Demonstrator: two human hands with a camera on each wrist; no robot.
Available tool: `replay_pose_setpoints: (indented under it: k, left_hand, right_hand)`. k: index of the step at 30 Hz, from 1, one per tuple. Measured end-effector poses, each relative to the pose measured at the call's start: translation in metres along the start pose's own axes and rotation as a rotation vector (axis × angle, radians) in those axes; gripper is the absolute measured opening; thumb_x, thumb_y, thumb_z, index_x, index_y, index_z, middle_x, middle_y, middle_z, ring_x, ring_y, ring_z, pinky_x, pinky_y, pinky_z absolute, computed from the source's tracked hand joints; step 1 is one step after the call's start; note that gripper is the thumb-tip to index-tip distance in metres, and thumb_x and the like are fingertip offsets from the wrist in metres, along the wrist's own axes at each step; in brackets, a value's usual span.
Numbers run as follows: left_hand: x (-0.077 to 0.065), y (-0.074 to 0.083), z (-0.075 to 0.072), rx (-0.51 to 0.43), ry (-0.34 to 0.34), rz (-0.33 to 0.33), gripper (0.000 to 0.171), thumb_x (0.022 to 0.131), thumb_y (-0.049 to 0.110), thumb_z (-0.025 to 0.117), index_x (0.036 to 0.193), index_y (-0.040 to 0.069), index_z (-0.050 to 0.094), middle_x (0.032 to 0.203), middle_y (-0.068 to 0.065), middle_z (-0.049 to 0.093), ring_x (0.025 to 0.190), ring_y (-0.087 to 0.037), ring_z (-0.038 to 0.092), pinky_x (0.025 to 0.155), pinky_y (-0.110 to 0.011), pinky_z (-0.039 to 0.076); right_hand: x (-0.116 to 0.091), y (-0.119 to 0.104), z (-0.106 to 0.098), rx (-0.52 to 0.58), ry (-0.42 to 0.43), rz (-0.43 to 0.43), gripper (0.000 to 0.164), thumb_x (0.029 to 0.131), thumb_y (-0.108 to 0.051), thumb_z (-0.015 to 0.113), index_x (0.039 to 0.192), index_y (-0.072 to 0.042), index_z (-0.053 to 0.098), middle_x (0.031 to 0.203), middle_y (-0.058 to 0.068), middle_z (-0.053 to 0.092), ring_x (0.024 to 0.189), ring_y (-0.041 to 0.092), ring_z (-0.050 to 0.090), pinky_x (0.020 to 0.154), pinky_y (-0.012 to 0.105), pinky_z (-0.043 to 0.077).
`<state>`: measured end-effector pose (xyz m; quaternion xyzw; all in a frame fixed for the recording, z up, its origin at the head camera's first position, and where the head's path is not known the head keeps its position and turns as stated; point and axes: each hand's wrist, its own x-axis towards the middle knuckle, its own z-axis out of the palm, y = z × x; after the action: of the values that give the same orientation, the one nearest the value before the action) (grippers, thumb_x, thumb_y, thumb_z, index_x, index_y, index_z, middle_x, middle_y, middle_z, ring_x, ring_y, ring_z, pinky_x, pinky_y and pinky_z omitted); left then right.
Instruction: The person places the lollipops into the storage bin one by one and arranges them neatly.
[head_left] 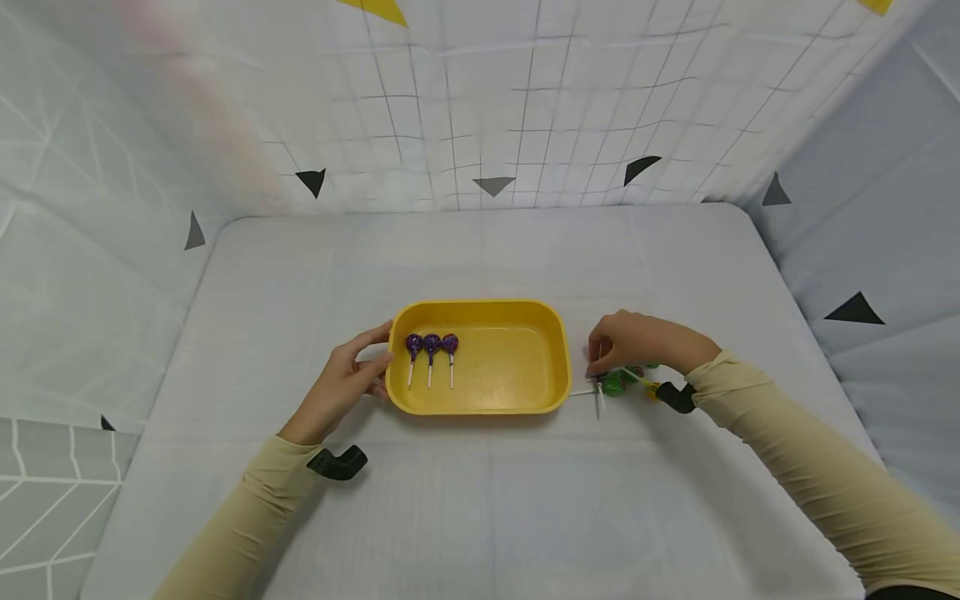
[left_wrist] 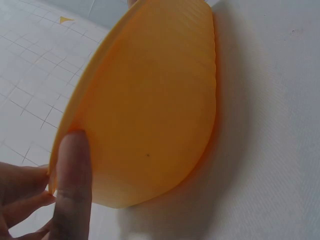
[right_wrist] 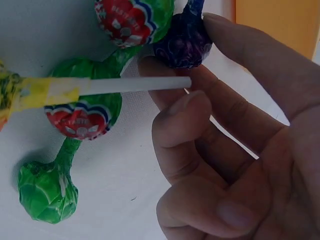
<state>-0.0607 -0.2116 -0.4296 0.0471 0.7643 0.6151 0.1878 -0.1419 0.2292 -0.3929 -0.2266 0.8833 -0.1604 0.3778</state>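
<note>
A yellow tray (head_left: 495,358) lies on the table with three purple lollipops (head_left: 432,343) side by side at its left, sticks toward the person. My left hand (head_left: 337,383) touches the tray's left end, fingers loosely spread along the rim and outer wall. To the right of the tray, my right hand (head_left: 645,337) pinches another purple lollipop (right_wrist: 182,45) by its wrapped head, between thumb and forefinger. Beneath and beside that hand lie several green lollipops (right_wrist: 82,97) and a yellow-wrapped lollipop (right_wrist: 52,90), whose white stick points toward the fingers.
A pale cloth covers the table (head_left: 480,500). Behind it hangs a white sheet (head_left: 480,100) with a grid pattern. Each wrist carries a black device; the right one (head_left: 677,397) hangs close by the lollipops.
</note>
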Motion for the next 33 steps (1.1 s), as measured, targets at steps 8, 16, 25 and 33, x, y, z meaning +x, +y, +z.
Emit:
replay_pose_setpoints:
  k: [8, 16, 25, 33]
  left_hand:
    - [0.000, 0.000, 0.000, 0.006, -0.001, 0.001, 0.056, 0.109, 0.021, 0.054, 0.162, 0.018, 0.036, 0.162, -0.014, 0.038, 0.072, -0.013, 0.069, 0.071, -0.029, 0.065]
    - [-0.001, 0.000, 0.001, 0.012, 0.003, -0.001, 0.056, 0.109, 0.019, 0.054, 0.162, 0.017, 0.035, 0.162, -0.014, 0.038, 0.071, -0.013, 0.068, 0.071, -0.031, 0.065]
    - [0.000, 0.001, 0.001, 0.018, 0.011, -0.008, 0.056, 0.109, 0.018, 0.054, 0.162, 0.018, 0.036, 0.163, -0.014, 0.037, 0.072, -0.013, 0.068, 0.071, -0.031, 0.065]
    - [0.000, 0.000, 0.001, 0.020, 0.014, 0.001, 0.056, 0.109, 0.016, 0.054, 0.162, 0.014, 0.036, 0.163, -0.017, 0.035, 0.072, -0.012, 0.068, 0.071, -0.032, 0.065]
  right_hand:
    - [0.001, 0.001, 0.001, 0.001, -0.011, 0.000, 0.017, 0.093, -0.030, 0.079, 0.095, -0.013, 0.078, 0.085, -0.002, 0.076, 0.063, 0.016, 0.063, 0.060, 0.026, 0.054]
    - [0.000, -0.001, -0.001, -0.024, -0.003, -0.008, 0.016, 0.093, -0.030, 0.079, 0.095, -0.014, 0.078, 0.086, -0.003, 0.077, 0.066, 0.014, 0.064, 0.064, 0.025, 0.054]
    - [-0.006, -0.004, -0.007, -0.077, 0.064, -0.033, 0.017, 0.094, -0.031, 0.078, 0.099, -0.015, 0.079, 0.093, -0.002, 0.077, 0.075, 0.013, 0.067, 0.071, 0.030, 0.060]
    - [-0.011, -0.009, -0.018, -0.128, 0.138, -0.037, 0.011, 0.094, -0.029, 0.078, 0.098, -0.019, 0.079, 0.094, -0.003, 0.075, 0.084, 0.014, 0.067, 0.078, 0.035, 0.062]
